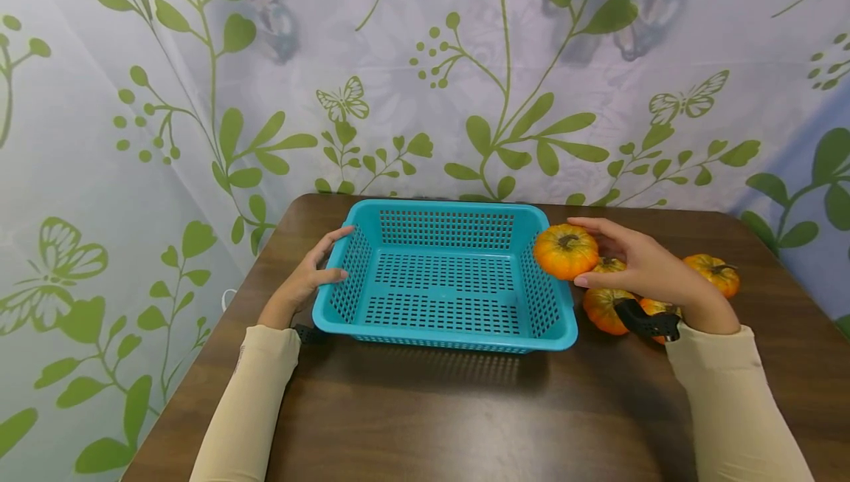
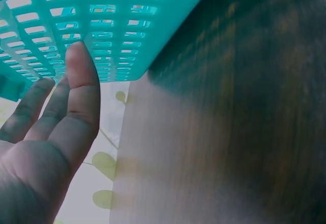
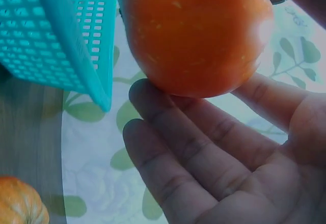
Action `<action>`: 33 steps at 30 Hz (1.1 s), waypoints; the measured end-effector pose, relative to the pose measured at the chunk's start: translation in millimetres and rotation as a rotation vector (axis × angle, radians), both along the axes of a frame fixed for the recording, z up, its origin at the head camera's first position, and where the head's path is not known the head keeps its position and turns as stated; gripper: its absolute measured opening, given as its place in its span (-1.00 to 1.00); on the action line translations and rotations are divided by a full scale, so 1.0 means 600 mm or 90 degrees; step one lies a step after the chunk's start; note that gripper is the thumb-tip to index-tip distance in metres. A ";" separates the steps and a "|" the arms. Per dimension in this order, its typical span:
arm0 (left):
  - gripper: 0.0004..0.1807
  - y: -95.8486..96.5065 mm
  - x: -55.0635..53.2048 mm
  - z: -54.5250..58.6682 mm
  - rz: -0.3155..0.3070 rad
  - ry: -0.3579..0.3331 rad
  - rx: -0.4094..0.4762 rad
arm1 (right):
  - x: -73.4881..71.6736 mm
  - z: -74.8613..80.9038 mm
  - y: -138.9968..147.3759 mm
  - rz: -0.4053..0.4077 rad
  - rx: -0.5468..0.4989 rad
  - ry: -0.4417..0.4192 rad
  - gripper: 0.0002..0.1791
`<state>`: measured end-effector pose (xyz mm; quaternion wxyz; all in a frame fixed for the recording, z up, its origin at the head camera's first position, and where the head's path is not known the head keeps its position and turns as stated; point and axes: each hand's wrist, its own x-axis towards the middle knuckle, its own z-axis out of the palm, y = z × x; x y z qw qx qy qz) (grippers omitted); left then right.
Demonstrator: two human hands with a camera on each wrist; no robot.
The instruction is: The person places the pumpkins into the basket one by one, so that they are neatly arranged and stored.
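A turquoise plastic basket [image 1: 445, 342] with slotted walls sits on the table. My left hand [image 1: 308, 275] grips its left rim, thumb and index finger over the edge. From the left wrist, that hand's other fingers [image 2: 81, 89] appear against the outside of the slotted wall. My right hand [image 1: 640, 260] holds a small orange pumpkin [image 1: 561, 255], pinched between thumb and fingers, at the basket's right rim and raised above the table. The right wrist view shows the held pumpkin [image 3: 198, 40] close up, with two fingers extended beneath it.
Several more pumpkins lie on the table right of the basket, one orange pumpkin [image 1: 606, 311] close by and another [image 1: 712, 274] farther right. The brown wooden table [image 1: 438, 408] meets a leaf-patterned curtain [image 1: 412, 98] at the back.
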<state>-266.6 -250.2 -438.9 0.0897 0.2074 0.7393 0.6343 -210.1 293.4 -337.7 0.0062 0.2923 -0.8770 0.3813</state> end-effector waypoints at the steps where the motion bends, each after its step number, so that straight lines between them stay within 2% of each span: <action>1: -0.04 0.001 0.000 0.000 -0.001 0.001 0.000 | -0.002 0.001 -0.003 0.005 0.000 -0.003 -0.08; 13: -0.05 0.004 0.000 0.002 -0.007 0.002 0.016 | -0.018 0.009 -0.039 0.044 0.002 -0.018 -0.05; 22: -0.08 0.004 0.001 -0.003 -0.007 -0.012 0.042 | -0.031 0.021 -0.073 0.064 0.009 -0.084 -0.06; 33: -0.09 0.005 0.000 -0.006 0.000 0.005 0.041 | -0.063 0.019 -0.110 0.121 -0.027 -0.143 -0.10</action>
